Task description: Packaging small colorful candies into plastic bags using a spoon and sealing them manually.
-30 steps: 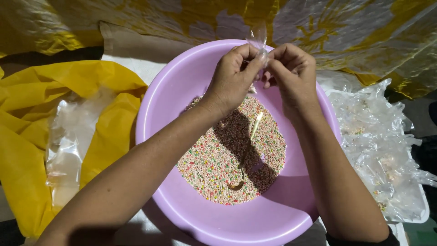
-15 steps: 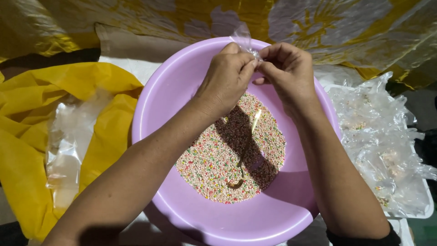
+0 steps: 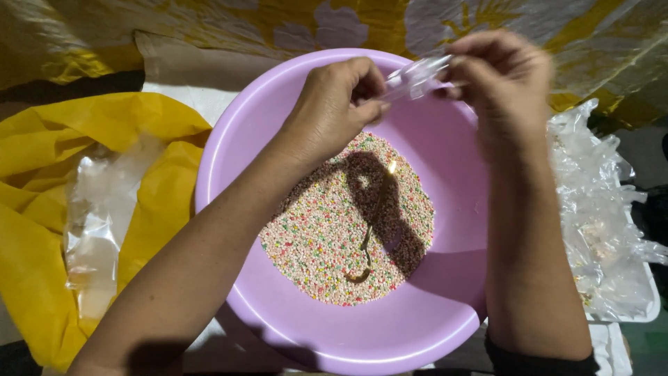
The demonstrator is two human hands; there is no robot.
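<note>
Plenty of tiny coloured grains (image 3: 313, 237) left, heaped in the middle of a big purple bowl (image 3: 229, 139). Lying on the heap, a thin gold spoon (image 3: 369, 240), touched by no hand.

Off to the left, on a yellow sheet (image 3: 42, 153), a flat stack of clear plastic (image 3: 97, 216). Off to the right, in a white tray (image 3: 643, 306), a big crumpled pile of clear bags (image 3: 598, 209). Hard to tell full from empty there.

Farther back, up in the air over the far side of the bowl and not touching it, one small clear bag (image 3: 417, 75). Looks empty, see-through and shiny, a bit blurred, stretched sideways between both hands.

Left hand (image 3: 334, 111) curled, thumb and first finger pinched tight on the left end of the small clear bag. Right hand (image 3: 501, 83) pinched on the right end too, other fingers bent loosely. Blurred, so hard to pick out the gripping fingers.

Probably somewhere in the middle of the work, with nothing in this bag yet and lots in the bowl.

Farthest of all, a yellow cloth with pale flowers (image 3: 313, 21).
</note>
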